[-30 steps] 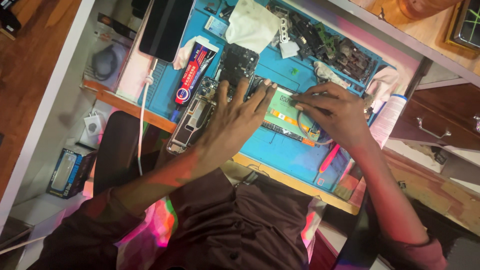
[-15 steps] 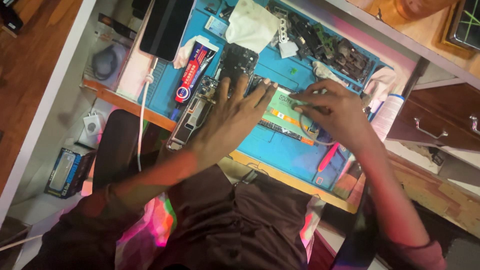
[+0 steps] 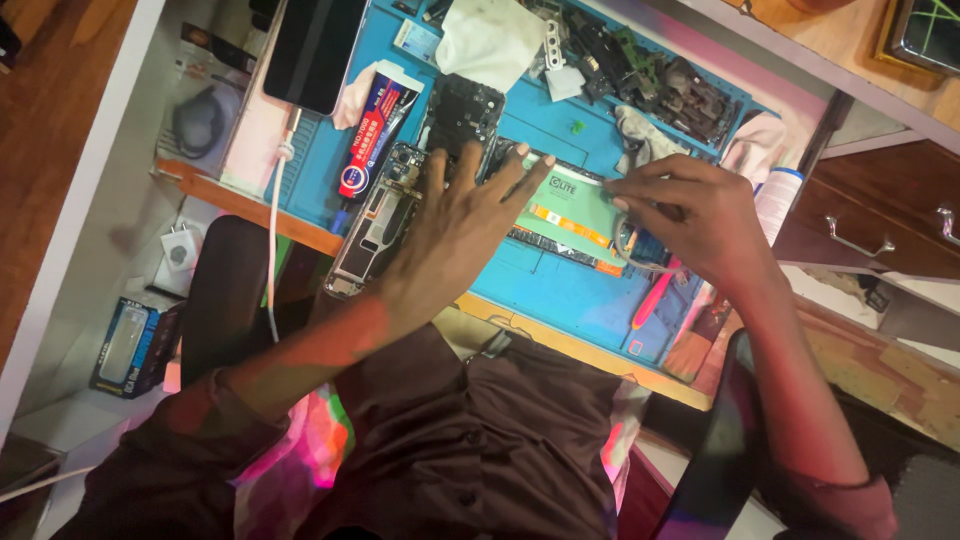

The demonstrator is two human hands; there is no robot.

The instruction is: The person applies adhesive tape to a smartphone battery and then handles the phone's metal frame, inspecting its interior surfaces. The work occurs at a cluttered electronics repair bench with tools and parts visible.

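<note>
On the mat (image 3: 560, 290), the opened phone (image 3: 375, 225) lies left of the battery (image 3: 575, 210); the tube (image 3: 375, 135) lies behind the phone.

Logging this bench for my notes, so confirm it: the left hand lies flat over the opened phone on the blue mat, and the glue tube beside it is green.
One detail is off: the glue tube is red and dark blue, not green. The head view shows it lying on the blue mat just left of the opened phone, with the left hand spread flat over that phone.
</note>
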